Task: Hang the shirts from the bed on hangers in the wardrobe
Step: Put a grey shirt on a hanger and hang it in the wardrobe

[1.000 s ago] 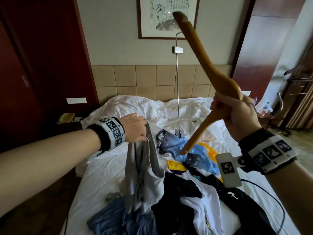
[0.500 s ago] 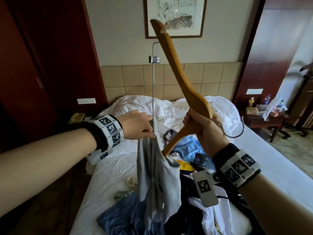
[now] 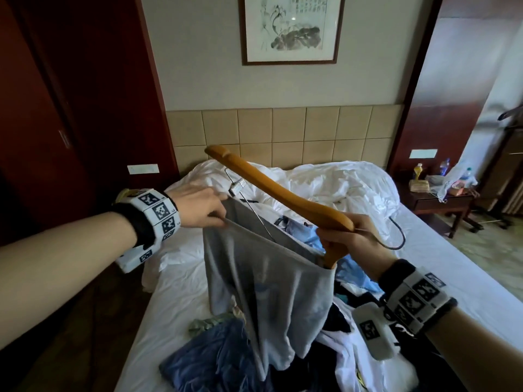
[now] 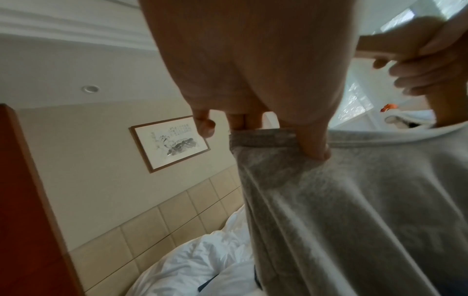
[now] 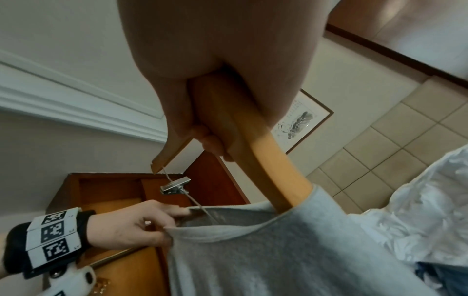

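Observation:
A grey shirt (image 3: 268,287) hangs above the bed, its hem opening held wide. My left hand (image 3: 203,206) pinches the left edge of that opening; the left wrist view shows the thumb pressed on the grey shirt (image 4: 354,200). My right hand (image 3: 351,239) grips a wooden hanger (image 3: 271,185) at its middle, near the metal hook (image 3: 396,236). One hanger arm dips inside the shirt opening at the right; the other arm points up to the left. In the right wrist view the wooden hanger (image 5: 253,144) enters the grey shirt (image 5: 291,250), and a metal clip (image 5: 174,187) dangles on its wire bar.
More clothes lie piled on the bed (image 3: 441,267): a dark blue garment (image 3: 215,360), a light blue one (image 3: 305,230), black and white pieces. A crumpled white duvet (image 3: 339,182) lies at the headboard. A nightstand (image 3: 441,196) with bottles stands right; dark red wood panels (image 3: 70,108) stand left.
My right hand has lowered and tilted the hanger, and its lower arm has gone into the shirt opening. My left hand has lifted the shirt edge and spread the opening wider.

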Action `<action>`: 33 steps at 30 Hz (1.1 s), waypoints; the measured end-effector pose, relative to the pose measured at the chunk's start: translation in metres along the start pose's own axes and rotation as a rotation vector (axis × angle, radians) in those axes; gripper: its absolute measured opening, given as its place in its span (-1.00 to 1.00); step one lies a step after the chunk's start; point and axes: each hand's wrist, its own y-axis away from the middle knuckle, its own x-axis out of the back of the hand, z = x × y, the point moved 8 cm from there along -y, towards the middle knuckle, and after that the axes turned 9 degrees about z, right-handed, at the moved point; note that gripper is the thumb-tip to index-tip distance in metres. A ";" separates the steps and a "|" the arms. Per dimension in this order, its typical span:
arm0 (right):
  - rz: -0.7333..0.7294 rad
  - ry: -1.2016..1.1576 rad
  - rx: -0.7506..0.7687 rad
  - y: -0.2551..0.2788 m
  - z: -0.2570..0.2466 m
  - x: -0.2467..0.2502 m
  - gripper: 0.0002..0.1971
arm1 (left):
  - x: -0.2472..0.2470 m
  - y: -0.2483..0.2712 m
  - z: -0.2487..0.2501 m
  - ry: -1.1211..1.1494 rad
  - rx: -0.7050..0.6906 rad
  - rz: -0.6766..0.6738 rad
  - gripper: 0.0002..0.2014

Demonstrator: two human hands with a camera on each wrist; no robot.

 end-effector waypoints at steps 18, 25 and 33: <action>-0.075 0.197 -0.238 0.011 0.045 0.030 -0.67 | -0.012 0.013 0.019 0.136 -0.030 -0.068 -0.71; -0.139 0.286 -0.213 0.010 0.038 0.033 -0.77 | -0.006 0.017 -0.001 -0.009 0.150 -0.105 -0.86; -0.330 0.572 -0.095 0.007 0.030 0.000 -0.61 | 0.019 0.003 0.036 -0.130 -0.030 0.048 -0.78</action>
